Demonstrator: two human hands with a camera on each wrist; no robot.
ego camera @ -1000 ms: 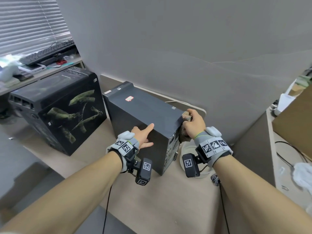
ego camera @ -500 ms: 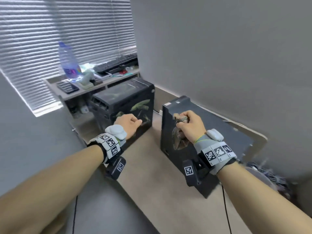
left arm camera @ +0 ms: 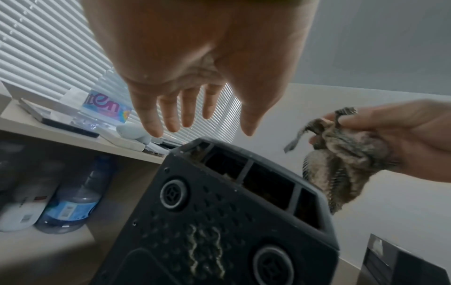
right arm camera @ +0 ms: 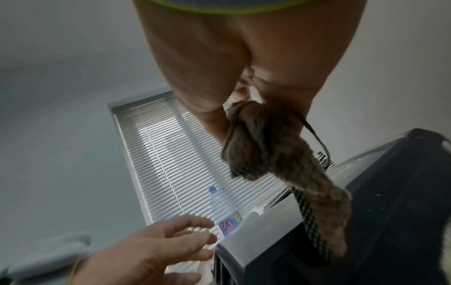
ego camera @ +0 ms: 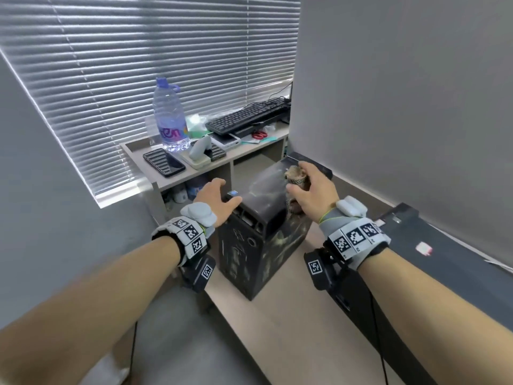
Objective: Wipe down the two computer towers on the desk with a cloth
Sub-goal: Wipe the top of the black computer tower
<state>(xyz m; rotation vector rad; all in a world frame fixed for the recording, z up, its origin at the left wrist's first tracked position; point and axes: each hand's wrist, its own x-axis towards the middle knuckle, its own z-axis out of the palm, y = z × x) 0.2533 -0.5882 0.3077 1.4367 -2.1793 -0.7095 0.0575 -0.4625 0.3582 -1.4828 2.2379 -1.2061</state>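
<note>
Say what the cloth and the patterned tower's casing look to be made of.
Cloth: soft, fuzzy brown textile, likely microfibre or terry, with a woven checked edging; it bunches limply.
Patterned tower: front looks like matte black moulded plastic, with perforations and slots; the top seems glossy, showing reflections.

- Left hand (ego camera: 215, 197) reaches forward, palm down, fingers (left arm camera: 168, 115) spread and nearly straight
- Right hand (ego camera: 312, 194) raised, fingers curled in a bunched grip

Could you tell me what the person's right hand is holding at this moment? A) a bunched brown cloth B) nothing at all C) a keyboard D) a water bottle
A: the right hand grips a bunched brown cloth above the patterned black tower.
</note>
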